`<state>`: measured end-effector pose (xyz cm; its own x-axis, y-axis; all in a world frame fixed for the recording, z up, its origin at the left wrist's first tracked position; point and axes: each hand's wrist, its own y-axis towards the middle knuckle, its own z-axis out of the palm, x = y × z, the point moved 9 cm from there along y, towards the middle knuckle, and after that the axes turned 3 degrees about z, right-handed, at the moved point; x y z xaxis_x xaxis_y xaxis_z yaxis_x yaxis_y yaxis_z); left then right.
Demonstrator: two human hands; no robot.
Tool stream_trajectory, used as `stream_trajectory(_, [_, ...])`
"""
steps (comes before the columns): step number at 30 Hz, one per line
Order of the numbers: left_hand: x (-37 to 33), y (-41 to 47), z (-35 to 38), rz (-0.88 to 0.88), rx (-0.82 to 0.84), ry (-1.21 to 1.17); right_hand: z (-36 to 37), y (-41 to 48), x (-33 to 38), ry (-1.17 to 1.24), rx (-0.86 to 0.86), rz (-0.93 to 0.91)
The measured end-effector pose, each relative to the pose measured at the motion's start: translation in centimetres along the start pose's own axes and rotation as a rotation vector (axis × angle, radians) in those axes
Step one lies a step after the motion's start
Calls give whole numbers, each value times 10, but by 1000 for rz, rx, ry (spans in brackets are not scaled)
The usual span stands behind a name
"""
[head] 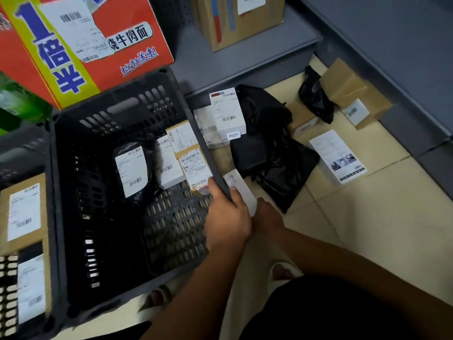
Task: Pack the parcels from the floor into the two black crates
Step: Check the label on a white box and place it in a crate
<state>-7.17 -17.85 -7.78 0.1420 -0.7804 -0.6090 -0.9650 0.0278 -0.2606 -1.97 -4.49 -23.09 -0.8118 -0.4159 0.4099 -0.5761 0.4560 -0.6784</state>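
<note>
A big black slatted crate (56, 192) stands tilted in the middle. It holds a black bag with a label (132, 168), a white box (169, 163) and two labelled brown boxes (195, 168). My left hand (228, 217) grips the crate's right rim, thumb outside and fingers inside. My right hand (268, 213) is just beside it, closed on the lower end of a slim white box (239, 186). A second black crate (17, 153) at the left edge holds labelled brown boxes (23, 212). On the floor lie white boxes (228, 111), black bags (269, 148) and brown boxes (355, 92).
A red noodle carton (85, 45) stands behind the crate. A grey shelf (245, 52) with a brown box (240, 18) runs along the back, and another grey shelf base (392, 69) closes the right side. My slippered feet (284, 271) are on the beige tiles.
</note>
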Motion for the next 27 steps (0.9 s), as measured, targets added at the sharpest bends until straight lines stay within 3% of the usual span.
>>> stream_trajectory(5, [-3,1,-1,2,16,11,-45,-9,-13,191,-48,50])
stream_trajectory(10, [-3,-2,0,-12,79,-60,-112,-54,-12,585,-50,134])
stream_trajectory(14, [-4,-10,-5,-143,274,-436,-168,-127,9,877,-10,125])
stream_trajectory(16, [-6,-14,-33,-159,261,-576,-190,-163,24,933,13,57])
stream_trajectory(21, [-17,-22,-141,-65,212,-623,-206,-232,65,1090,94,-124])
stream_trajectory(27, [-15,-75,-250,76,301,-818,-146,-288,131,1197,254,-215])
